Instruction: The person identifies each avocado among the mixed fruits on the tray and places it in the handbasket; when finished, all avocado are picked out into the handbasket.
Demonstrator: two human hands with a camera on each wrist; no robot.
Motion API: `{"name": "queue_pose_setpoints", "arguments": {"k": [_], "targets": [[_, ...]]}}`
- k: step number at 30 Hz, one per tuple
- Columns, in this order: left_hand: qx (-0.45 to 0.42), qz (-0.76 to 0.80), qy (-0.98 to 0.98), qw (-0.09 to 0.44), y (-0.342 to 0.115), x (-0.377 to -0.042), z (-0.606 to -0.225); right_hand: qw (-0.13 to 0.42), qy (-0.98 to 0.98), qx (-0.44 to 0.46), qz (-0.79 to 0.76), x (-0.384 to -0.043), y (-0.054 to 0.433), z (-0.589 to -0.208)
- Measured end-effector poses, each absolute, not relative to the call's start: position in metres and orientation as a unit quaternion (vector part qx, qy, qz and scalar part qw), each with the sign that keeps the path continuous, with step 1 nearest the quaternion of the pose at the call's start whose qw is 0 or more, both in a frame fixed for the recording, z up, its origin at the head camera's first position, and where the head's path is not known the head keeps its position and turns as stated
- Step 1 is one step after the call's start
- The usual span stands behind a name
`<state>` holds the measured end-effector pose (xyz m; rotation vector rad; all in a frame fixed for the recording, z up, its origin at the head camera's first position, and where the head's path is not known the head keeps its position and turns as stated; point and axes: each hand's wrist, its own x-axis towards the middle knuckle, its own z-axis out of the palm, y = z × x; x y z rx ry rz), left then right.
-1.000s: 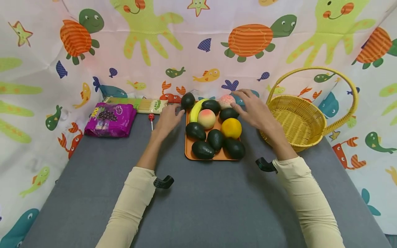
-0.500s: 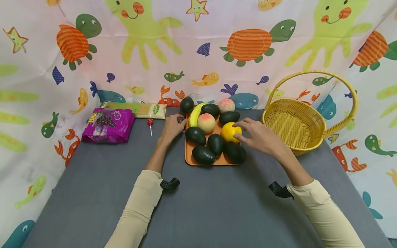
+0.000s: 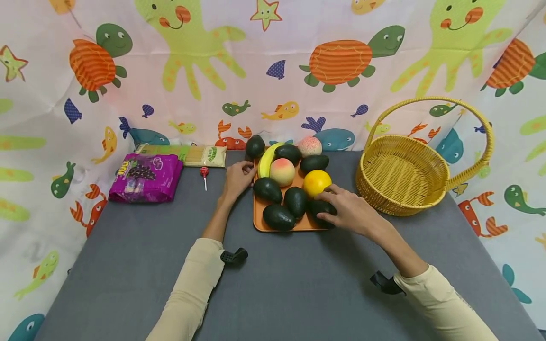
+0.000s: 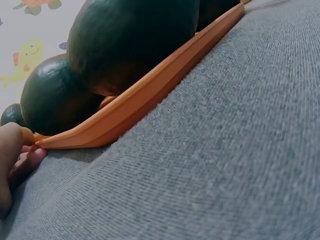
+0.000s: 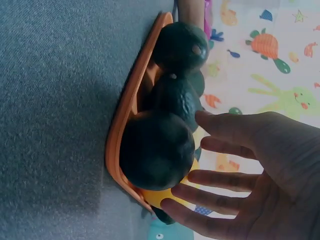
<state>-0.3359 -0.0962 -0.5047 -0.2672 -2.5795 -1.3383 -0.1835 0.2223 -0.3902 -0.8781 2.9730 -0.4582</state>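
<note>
An orange tray [image 3: 258, 223] holds several dark green avocados [image 3: 279, 217], a banana [image 3: 265, 163], a peach [image 3: 282, 171], a second, speckled peach [image 3: 310, 146] and a yellow-orange round fruit [image 3: 316, 183]. My left hand [image 3: 237, 182] is at the tray's left side; in the left wrist view its thumb and fingers pinch the rim [image 4: 135, 107] at a corner. My right hand [image 3: 353, 211] reaches over the front-right avocado [image 3: 319, 212], which it partly hides. In the right wrist view its extended fingers [image 5: 220, 201] spread beside that avocado; contact is hard to tell.
A yellow wicker basket [image 3: 371, 194] with a tall handle stands at the right. Left of the tray lie a purple grape-printed package [image 3: 147, 177], a noodle packet [image 3: 200, 155] and a red lollipop [image 3: 204, 172]. A printed cloth [image 3: 239, 71] hangs behind the grey table.
My right hand has come down from the speckled peach, past the yellow-orange fruit, to the front-right avocado. The left hand has moved slightly right and nearer, onto the tray's left edge.
</note>
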Motion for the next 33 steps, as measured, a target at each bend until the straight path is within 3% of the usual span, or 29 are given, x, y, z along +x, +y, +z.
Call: {"name": "queue_pose_setpoints", "arguments": {"k": [22,33], "targets": [[-0.091,-0.433,-0.889,0.115,-0.098,-0.336,-0.511,0.006,0.956,-0.273,-0.112,-0.184,0.211,-0.399],[-0.091,-0.437,-0.889,0.105,-0.099,-0.335,-0.511,-0.027,0.96,-0.243,-0.138,-0.176,0.221,-0.365]]}}
